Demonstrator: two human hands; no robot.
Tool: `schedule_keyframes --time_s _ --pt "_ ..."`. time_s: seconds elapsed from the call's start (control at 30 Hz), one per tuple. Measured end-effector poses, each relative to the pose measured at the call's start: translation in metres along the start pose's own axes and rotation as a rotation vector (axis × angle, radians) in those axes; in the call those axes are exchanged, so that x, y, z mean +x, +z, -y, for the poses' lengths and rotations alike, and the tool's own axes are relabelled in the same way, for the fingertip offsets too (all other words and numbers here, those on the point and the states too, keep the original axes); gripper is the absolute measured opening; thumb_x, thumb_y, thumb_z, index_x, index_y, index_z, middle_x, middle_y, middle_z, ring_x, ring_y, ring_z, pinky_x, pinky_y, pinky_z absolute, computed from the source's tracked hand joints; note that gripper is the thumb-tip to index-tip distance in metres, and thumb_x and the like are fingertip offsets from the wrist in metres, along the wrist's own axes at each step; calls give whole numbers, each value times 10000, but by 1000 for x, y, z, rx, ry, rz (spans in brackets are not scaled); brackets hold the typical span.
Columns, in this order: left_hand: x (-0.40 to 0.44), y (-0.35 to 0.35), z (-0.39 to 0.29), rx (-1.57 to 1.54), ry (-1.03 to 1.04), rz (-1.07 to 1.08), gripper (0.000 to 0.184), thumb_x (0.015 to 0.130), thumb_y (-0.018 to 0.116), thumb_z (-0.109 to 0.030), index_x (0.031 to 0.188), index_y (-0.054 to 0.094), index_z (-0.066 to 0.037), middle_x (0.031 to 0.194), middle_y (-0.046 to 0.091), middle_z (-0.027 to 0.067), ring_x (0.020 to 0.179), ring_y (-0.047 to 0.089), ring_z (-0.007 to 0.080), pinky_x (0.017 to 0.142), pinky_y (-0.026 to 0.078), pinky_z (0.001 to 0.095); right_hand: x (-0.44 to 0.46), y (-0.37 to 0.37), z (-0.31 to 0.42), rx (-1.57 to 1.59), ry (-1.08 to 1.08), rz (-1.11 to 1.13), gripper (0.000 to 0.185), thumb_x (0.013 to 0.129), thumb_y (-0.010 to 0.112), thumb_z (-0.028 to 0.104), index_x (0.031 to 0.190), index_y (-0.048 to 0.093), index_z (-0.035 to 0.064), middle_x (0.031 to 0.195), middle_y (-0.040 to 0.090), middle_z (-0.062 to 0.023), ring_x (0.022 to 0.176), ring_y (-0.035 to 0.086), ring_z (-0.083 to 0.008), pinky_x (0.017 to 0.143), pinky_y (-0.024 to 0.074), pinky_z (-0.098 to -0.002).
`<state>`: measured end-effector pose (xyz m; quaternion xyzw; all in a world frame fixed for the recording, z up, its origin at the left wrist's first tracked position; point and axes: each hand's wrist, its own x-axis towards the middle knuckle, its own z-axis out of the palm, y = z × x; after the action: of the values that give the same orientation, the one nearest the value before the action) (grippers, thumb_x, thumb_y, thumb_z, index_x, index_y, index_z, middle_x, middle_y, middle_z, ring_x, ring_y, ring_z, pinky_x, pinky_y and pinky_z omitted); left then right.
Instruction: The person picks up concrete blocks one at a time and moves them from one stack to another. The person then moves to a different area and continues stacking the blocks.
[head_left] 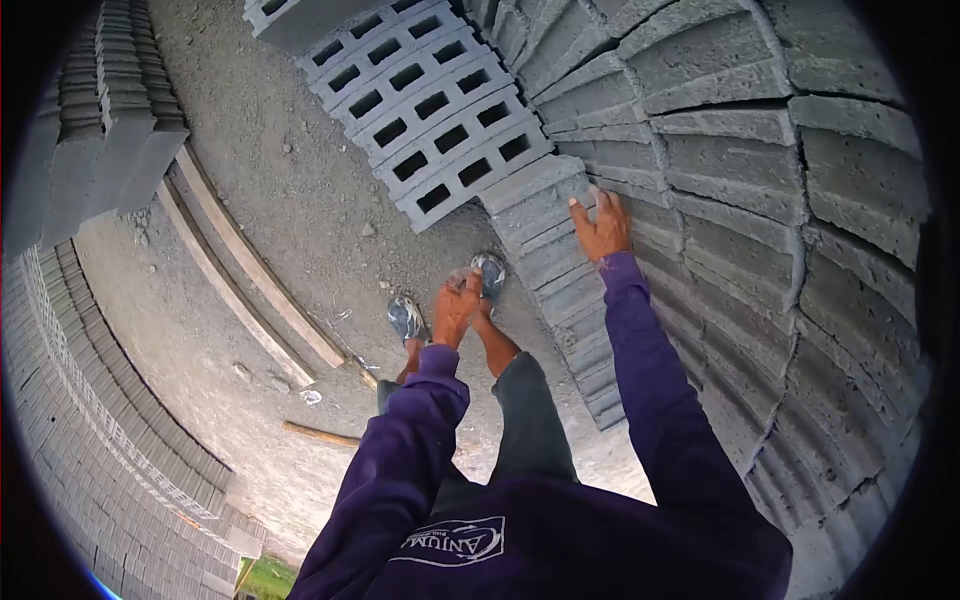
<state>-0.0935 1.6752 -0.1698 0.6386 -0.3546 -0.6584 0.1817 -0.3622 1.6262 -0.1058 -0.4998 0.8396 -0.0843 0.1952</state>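
My right hand [603, 225] rests at the edge of a row of grey concrete blocks [545, 215] laid side by side. Its thumb and fingers are apart, and they hold nothing that I can see. My left hand [457, 310] hangs in front of my legs, above my shoes, with its fingers loosely bent and nothing visible in it. Just beyond the row stand hollow concrete blocks [440, 148], their rectangular holes facing up. Whether my right fingertips press on a block or only hover at it is hard to make out.
A tall stack of concrete blocks [720, 170] rises along my right. Two long wooden boards [235, 265] lie on the gravelly ground [290, 190] to the left, with a short stick [320, 433] nearby. More block stacks [110, 480] line the far left.
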Motion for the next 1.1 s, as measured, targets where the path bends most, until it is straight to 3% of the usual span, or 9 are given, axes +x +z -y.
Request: schedule_keyframes --time_s 0.23,0.3,0.6,0.8,0.87,0.93,1.0,1.03,1.1 --pt "81 70 -22 -215 -197 -163 616 898 519 -546 1098 589 32 1013 627 115 927 569 175 767 435 295 34 62 -7 -172 139 -30 755 887 480 575 1388 393 17 1354 441 -193 1272 380 -367 1051 288 -486" --pt "84 68 -44 -211 -346 -31 942 881 462 -628 1365 310 166 1401 378 306 1338 354 356 1092 275 337 34 65 2 -63 258 -82 782 869 481 611 1374 403 19 1342 453 -191 1260 388 -364 1056 280 -492" --pt "74 1 -19 -445 -321 77 873 865 452 -652 1395 355 35 1395 415 223 1274 412 313 1054 284 404 -15 73 70 27 247 -206 694 801 618 544 1207 513 -9 1187 528 -205 1124 462 -375 974 338 -495" --pt "92 -93 87 -548 -403 43 813 847 445 -673 1409 361 -91 1408 431 145 1267 413 279 1031 268 434 -79 97 119 316 87 -3 521 805 667 429 1093 570 6 1092 563 -190 1050 501 -360 917 386 -466" --pt "100 -116 105 -509 -438 50 804 843 447 -679 1404 365 -109 1388 450 137 1264 418 270 1021 282 436 -85 109 119 678 173 333 444 808 669 375 1055 593 13 1065 581 -182 1058 514 -347 895 408 -445" --pt "107 -134 121 -477 -471 41 795 838 450 -685 1399 369 -127 1368 469 129 1260 423 261 1011 296 439 -71 127 102 381 21 385 428 813 653 346 1056 603 -2 1085 602 -178 1122 506 -326 945 386 -427" --pt "115 -143 129 -391 -536 46 852 827 447 -705 1432 313 -120 1387 434 143 1266 411 290 990 327 467 -54 149 92 -127 -114 134 473 775 661 336 1099 609 -5 1123 615 -175 1170 491 -313 996 350 -415" --pt "113 -145 132 -390 -541 48 852 827 447 -705 1432 313 -120 1387 434 143 1266 411 290 990 327 467 -43 160 90 -128 -111 138 473 775 661 336 1099 609 -5 1123 615 -175 1170 491 -313 996 350 -415" --pt "108 -142 123 -330 -569 -72 904 817 438 -725 1454 266 -109 1417 379 160 1281 379 331 973 342 506 -23 176 94 -184 26 533 556 729 671 346 1149 600 -12 1195 597 -179 1217 468 -309 1034 307 -425"
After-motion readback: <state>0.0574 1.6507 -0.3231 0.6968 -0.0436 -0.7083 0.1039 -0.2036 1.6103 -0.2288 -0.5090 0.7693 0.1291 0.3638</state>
